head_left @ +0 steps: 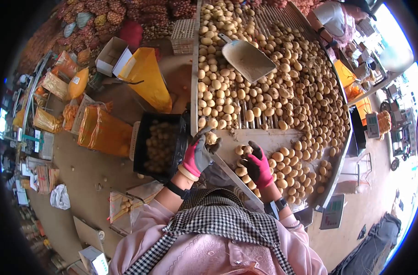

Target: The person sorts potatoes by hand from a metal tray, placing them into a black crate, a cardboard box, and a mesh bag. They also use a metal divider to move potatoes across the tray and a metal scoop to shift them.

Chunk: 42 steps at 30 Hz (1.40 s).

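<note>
My left hand (196,156), in a pink and dark grey glove, has its fingers closed around a potato (210,138) above the table's left edge. My right hand (258,168), gloved the same way, is curled over the front of the sorting table (264,136), with its fingers on a potato (248,150). A second potato (239,150) lies against those fingertips. Loose potatoes (289,167) surround the right hand on the lower tray. Just left of my left hand stands a black crate (165,119) with potatoes inside.
A metal scoop (249,59) rests on potatoes over the slatted part. Yellow-orange sacks (103,130) and an open cardboard box (112,57) stand at left. Another person (332,23) is at the table's far right. A digital scale (332,211) sits beyond the near right edge.
</note>
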Available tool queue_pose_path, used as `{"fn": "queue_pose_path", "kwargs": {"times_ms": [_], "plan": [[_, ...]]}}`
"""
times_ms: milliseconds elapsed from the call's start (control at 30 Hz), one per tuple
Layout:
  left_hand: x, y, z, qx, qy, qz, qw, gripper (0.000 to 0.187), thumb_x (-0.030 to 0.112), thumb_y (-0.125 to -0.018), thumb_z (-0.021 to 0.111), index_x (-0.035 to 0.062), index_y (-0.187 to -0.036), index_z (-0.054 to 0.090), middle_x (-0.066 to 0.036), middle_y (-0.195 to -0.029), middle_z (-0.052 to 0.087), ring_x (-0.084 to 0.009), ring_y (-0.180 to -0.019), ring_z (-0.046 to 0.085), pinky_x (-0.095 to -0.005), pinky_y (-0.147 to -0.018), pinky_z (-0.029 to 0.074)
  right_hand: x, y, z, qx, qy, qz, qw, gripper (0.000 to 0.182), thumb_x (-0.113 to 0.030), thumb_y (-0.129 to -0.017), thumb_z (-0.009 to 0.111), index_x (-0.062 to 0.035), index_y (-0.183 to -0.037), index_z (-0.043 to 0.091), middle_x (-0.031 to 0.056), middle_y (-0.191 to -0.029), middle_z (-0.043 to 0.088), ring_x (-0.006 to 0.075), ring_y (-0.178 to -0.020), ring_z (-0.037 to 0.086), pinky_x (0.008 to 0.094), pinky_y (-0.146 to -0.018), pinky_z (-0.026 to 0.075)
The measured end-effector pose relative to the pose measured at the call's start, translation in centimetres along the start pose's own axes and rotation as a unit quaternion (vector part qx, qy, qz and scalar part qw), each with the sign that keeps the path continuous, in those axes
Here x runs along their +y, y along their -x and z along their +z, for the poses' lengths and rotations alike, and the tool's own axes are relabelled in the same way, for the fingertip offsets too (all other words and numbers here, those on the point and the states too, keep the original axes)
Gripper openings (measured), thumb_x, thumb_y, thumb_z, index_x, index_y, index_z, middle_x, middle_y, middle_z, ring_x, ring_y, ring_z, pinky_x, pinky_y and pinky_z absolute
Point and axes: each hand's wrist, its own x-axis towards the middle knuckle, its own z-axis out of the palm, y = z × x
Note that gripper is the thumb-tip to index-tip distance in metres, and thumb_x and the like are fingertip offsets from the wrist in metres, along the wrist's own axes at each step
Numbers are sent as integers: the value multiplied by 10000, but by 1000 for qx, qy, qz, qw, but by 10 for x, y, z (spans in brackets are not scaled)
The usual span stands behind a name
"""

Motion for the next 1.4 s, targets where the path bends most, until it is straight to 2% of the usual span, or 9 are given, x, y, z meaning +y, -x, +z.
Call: {"fn": "queue_pose_path", "kwargs": {"times_ms": [67,100,333,367,600,1000,1200,1267,1400], "plan": [[17,-8,-12,-12,-309,216,926,381,192,-1052,415,36,-1398,445,-124,-1428,465,-211,-1196,552,-339,-1008,498,6,1,3,9,-26,-3,1000,586,-22,-882,651,-62,-1417,415,69,-1247,532,193,-1011,583,338,-837,518],[17,-6,-25,-1,133,15,991,386,225,-1054,407,48,-1395,444,-130,-1413,483,-222,-1238,532,-347,-1028,492,10,1,3,7,-5,-16,1000,580,-18,-877,652,-58,-1409,426,64,-1260,521,182,-1045,562,320,-859,502],[31,-18,-112,-85,471,-112,871,536,442,-1008,455,63,-1386,483,-91,-1372,556,-250,-1255,541,-378,-1031,480,34,-4,-5,1,217,-14,976,457,-404,-1005,494,-65,-1311,516,82,-1014,632,136,-748,555,271,-693,479],[36,-18,-118,-106,480,-113,864,601,507,-991,436,66,-1398,472,-88,-1379,558,-253,-1249,549,-384,-1021,483,69,-16,-52,57,522,-176,832,545,-547,-999,412,-89,-1260,548,66,-927,636,127,-706,544,265,-637,457],[29,-36,-165,31,448,-51,892,525,457,-946,570,116,-1343,522,-86,-1340,584,-237,-1208,577,-408,-939,531,32,-10,16,79,-54,93,991,519,-553,-985,428,-112,-1230,551,58,-929,619,156,-704,546,294,-621,460],[69,-64,-200,125,390,-65,910,385,372,-981,564,114,-1265,594,-32,-1286,623,-217,-1141,610,-361,-923,545,42,-25,21,121,51,-53,990,499,-139,-926,622,-80,-1393,458,109,-1280,561,235,-1121,556,400,-963,485],[87,-104,-267,-85,435,-93,892,466,417,-954,600,96,-1291,565,-116,-1246,637,-240,-1137,619,-403,-906,564,34,-24,27,152,21,-58,986,469,-111,-950,585,-51,-1394,445,97,-1130,614,181,-786,567,303,-642,476],[137,-151,-257,223,323,-3,920,575,532,-960,522,102,-1342,520,-201,-1282,594,-313,-1181,584,-438,-945,544,33,-22,27,163,36,-59,984,467,-113,-941,596,-53,-1383,458,97,-1124,613,183,-778,571,308,-659,488],[215,-228,-291,184,406,0,895,685,577,-934,538,115,-1421,403,-208,-1326,545,-365,-1196,548,-490,-1012,481,36,-26,27,150,46,-53,986,490,-94,-899,643,-27,-1355,478,103,-1146,614,199,-825,617,331,-700,529]]}}
